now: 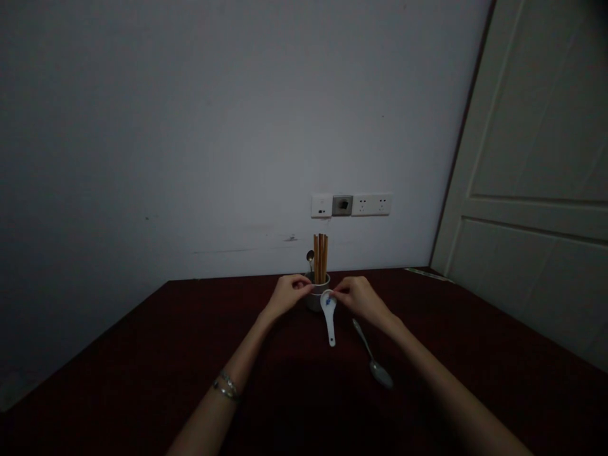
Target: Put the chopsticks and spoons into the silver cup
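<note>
A pale round utensil cup stands towards the back of the dark red table. It holds several wooden chopsticks and a small metal spoon, bowl end up. At the cup's left rim, my left hand is closed with thumb and fingers on the edge. My right hand pinches the bowl edge of a white ceramic soup spoon with a blue mark. That spoon's handle points towards me, in front of the cup. Below my right hand lies a metal spoon, its bowl nearest me.
The dark red table meets a grey wall behind. Wall sockets sit above the cup. A pale panelled door rises at the right. Near the table's back right edge is a thin strip.
</note>
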Tool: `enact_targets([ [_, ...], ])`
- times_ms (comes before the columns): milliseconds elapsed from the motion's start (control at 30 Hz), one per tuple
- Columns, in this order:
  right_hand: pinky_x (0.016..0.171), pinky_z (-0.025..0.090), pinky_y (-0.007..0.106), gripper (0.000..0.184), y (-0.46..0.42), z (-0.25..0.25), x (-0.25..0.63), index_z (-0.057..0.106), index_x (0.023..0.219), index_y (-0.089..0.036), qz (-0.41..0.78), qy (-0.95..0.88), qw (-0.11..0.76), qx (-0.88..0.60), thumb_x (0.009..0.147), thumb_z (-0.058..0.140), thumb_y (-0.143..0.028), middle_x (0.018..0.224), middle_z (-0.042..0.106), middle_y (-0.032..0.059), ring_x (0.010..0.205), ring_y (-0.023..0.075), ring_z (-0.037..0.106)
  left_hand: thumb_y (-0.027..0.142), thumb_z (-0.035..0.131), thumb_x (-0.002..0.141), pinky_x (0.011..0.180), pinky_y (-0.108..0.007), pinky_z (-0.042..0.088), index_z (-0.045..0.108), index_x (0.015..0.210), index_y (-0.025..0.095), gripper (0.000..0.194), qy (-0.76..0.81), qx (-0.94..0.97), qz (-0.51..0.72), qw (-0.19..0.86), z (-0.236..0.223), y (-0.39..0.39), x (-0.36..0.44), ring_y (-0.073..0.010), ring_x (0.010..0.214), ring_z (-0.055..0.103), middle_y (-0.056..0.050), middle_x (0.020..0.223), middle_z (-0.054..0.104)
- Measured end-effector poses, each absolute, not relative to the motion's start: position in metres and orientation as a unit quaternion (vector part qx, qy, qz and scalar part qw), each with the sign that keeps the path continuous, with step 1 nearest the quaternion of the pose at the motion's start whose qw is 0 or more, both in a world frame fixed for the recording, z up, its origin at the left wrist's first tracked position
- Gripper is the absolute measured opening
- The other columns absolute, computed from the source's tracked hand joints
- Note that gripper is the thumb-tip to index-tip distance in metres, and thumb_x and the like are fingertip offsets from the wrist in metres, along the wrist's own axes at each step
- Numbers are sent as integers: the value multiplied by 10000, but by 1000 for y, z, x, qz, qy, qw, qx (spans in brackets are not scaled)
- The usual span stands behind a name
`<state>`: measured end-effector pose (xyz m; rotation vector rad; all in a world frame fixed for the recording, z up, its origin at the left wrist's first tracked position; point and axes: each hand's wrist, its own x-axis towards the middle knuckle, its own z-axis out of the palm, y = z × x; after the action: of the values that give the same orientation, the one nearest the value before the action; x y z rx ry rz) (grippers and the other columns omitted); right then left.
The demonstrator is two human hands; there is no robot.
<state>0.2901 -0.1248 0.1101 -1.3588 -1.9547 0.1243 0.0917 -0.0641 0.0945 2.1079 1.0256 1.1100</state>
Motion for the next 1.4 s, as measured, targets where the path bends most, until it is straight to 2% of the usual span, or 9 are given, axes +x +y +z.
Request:
enact_targets([
  [133,507,365,247,223,-108,146,301,728,653,-167,30,-715,425,-555,713,600,-339,572,673,54,519,155,565,402,618,665,450,-181,352,629,902,106,379,443,646,508,359,67,-35,82,-82,523,457,10,626,519],
  [300,561,387,270,226,-82,182,299,736,690,-171,-64,-665,459,-585,705,621,-365,676,697,99,617,200,608,420,584,690,362,-158,320,574,950,102,412,472,563,505,453,30,-18,72,-56,466,431,11,652,507],
  [400,612,405,280,256,-68,186,291,737,745,-181,-104,-655,417,-621,735,595,-394,749,699,124,712,225,626,392,569,706,342,-150,308,569,913,101,357,475,540,514,468,14,-14,66,-48,456,424,9,663,507],
  [600,679,430,272,331,-52,170,273,707,884,-213,-147,-624,310,-702,792,510,-464,924,679,115,863,216,619,382,550,704,311,-155,284,574,841,100,314,477,525,528,468,-3,-5,60,-45,393,393,31,580,483],
  [733,705,434,259,312,-48,157,263,695,916,-224,-142,-633,264,-714,826,478,-430,975,664,98,897,202,612,344,528,717,294,-159,264,573,811,111,256,477,537,525,456,-9,-2,61,-47,366,375,39,550,477],
  [967,699,441,290,372,-43,133,256,678,915,-194,-124,-648,229,-715,835,445,-473,937,665,123,886,229,623,295,516,722,300,-157,251,583,836,113,226,484,552,516,441,-14,0,61,-47,361,379,42,546,482],
  [1167,698,449,301,297,-38,121,255,678,896,-187,-113,-659,201,-716,821,484,-399,942,667,121,882,238,626,269,508,725,313,-166,239,590,829,113,204,485,555,514,438,-13,-1,61,-52,353,373,47,528,481],
  [1400,701,454,309,306,-37,115,251,672,912,-178,-114,-661,186,-718,823,469,-389,943,664,133,885,245,625,197,478,729,313,-157,232,587,837,117,173,487,559,510,437,-13,-2,62,-47,351,367,49,526,477],
])
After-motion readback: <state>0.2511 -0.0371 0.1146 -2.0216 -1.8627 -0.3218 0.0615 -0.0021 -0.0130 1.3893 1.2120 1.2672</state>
